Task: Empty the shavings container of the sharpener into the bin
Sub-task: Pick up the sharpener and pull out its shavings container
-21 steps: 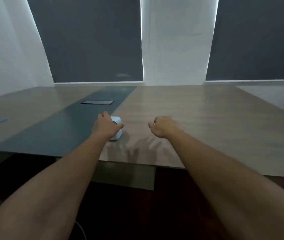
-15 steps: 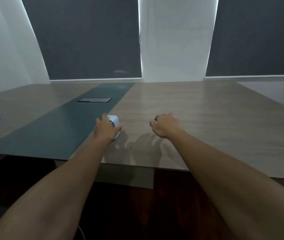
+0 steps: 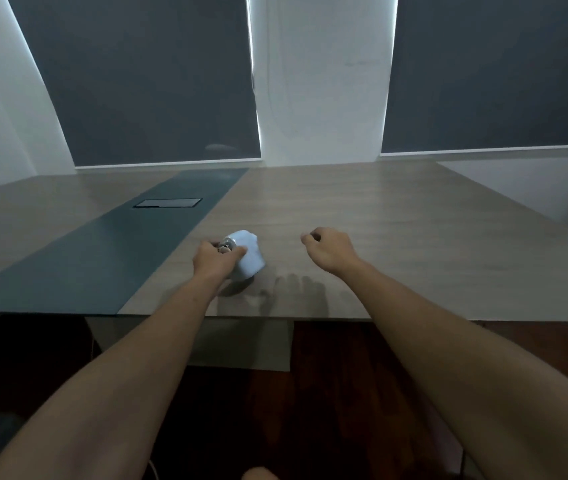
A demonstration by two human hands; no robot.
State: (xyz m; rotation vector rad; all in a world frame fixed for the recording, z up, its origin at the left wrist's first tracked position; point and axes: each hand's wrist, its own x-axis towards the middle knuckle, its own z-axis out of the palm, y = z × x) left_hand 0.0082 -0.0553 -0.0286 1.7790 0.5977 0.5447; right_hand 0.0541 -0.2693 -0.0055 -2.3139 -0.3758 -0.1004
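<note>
Left hand [image 3: 214,260] grips pale-blue sharpener [image 3: 247,256] at frame centre, tilted on table [image 3: 396,244]. Right hand [image 3: 327,250] loosely curled, empty. Looks light, rigid, smooth plastic; hold body sides.

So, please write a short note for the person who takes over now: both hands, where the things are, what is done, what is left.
Left hand: grip closed on the pale blue sharpener, which is tilted near the front edge of the wooden table.
Right hand: loosely curled, empty, above the table to the right of the sharpener.
Bin: not in view.
Done: sharpener grasped.
Left: take out the shavings container, tip it into the bin.
</note>
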